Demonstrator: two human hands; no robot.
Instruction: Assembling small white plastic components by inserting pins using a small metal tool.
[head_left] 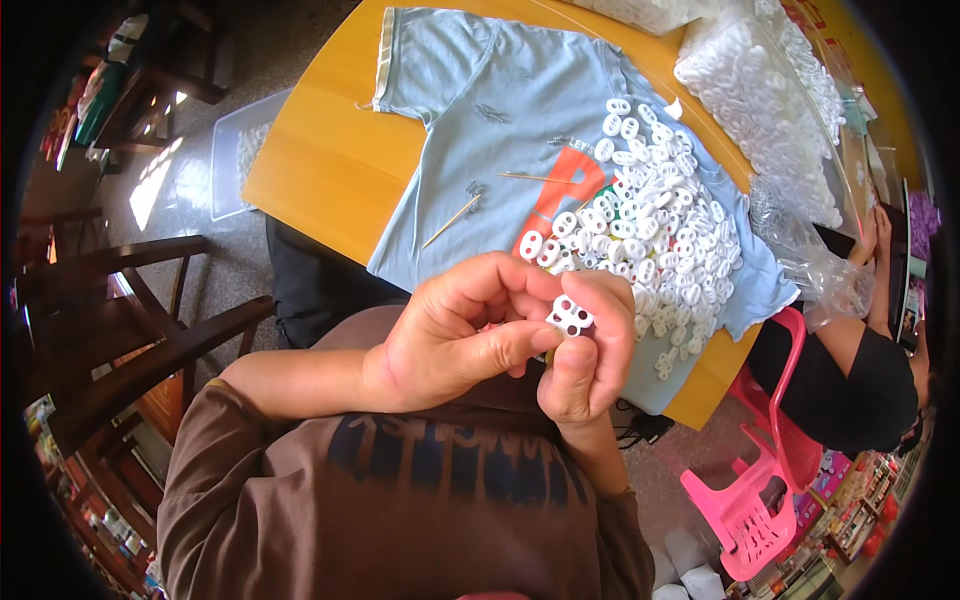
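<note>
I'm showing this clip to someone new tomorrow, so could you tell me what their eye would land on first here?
First, the two hands at centre: the left hand and right hand pinch a small white plastic piece between their fingertips. Just beyond them, a heap of white pieces lies on a light blue T-shirt spread over the wooden table. A pink plastic chair stands out at lower right.

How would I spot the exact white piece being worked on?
Start at the pale blue shirt spread on the wooden table. Below its heap of white pieces, both hands meet. The white piece pinched between them is the only one lifted off the shirt.
</note>
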